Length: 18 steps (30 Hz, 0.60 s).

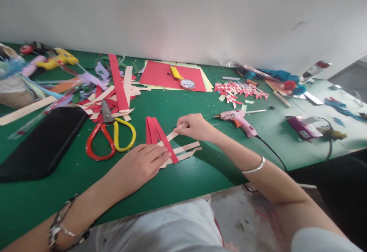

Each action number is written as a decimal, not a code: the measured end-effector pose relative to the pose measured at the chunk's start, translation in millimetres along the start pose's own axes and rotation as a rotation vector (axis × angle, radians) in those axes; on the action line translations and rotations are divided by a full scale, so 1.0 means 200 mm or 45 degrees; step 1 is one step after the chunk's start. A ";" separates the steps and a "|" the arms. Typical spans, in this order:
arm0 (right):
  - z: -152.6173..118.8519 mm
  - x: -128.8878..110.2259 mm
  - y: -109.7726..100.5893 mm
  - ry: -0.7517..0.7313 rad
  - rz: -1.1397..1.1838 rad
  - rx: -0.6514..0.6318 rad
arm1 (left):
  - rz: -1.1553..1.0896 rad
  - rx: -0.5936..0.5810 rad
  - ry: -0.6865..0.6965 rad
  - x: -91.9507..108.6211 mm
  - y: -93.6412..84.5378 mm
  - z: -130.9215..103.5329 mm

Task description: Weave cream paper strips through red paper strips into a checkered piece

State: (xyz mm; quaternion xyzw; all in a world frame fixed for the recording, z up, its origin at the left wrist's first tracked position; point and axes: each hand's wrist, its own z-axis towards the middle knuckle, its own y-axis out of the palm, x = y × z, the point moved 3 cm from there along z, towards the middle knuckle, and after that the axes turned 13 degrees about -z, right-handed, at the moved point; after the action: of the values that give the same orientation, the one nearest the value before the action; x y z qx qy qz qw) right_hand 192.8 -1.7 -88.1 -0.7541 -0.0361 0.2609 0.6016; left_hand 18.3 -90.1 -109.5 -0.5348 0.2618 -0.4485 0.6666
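Note:
Woven paper strips lie on the green table in front of me, red strips (155, 128) crossing cream strips (187, 147). My left hand (143, 164) lies over their left part with its fingers flat, pressing them to the table and hiding some of the crossings. Between thumb and fingers my right hand (193, 127) pinches the end of one cream strip (171, 136), which slants up to the right from the weave, apart from the other two. Scissors (106, 112) with one red and one yellow handle lie left of the weave.
A pile of cut strips (117, 88) lies behind the scissors, beside a black pouch (46, 141). Red paper sheets (155, 74) carry a yellow cutter (175, 72) and a round tin (187, 84). Checkered woven pieces (243, 89) and a corded pink glue gun (239, 120) lie to the right.

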 end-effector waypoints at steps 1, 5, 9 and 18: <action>0.02 0.00 0.00 -0.018 0.023 -0.008 | -0.007 -0.014 -0.004 0.00 0.00 -0.01; 0.09 0.02 0.02 -0.062 0.211 -0.093 | -0.017 -0.063 -0.041 0.01 0.02 -0.02; 0.12 0.05 0.00 -0.074 0.384 -0.238 | -0.019 -0.054 -0.051 0.02 0.03 -0.03; 0.15 0.03 -0.04 -0.207 0.211 -0.294 | 0.014 -0.037 -0.022 0.02 0.03 -0.03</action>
State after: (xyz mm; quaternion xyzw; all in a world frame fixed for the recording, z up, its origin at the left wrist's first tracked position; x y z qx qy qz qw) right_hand 186.8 29.5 -86.0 -0.7950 -0.0520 0.3639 0.4824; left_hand 17.5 -96.3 -116.4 -0.5468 0.2656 -0.4364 0.6634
